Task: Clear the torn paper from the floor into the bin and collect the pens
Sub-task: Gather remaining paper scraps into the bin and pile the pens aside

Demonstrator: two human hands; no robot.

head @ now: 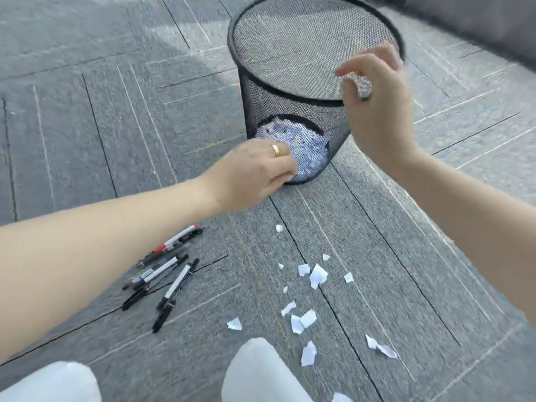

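A black mesh bin point(293, 91) stands on the grey carpet, with torn paper point(301, 143) showing through its lower wall. My right hand point(377, 111) hovers over the near right part of the rim, thumb and fingers slightly apart with nothing visible between them. My left hand point(252, 172), wearing a gold ring, presses against the foot of the bin with its fingers bent; what lies under the fingertips is hidden. Several white paper scraps point(317, 275) lie scattered on the floor in front of me. Several pens and markers point(165, 274) lie in a loose heap to the left.
My knees in white trousers point(255, 369) sit at the bottom edge, close to the nearest scraps. A dark wall or furniture base point(478, 21) runs along the top right behind the bin. Grey carpet tiles point(87, 111) stretch to the left.
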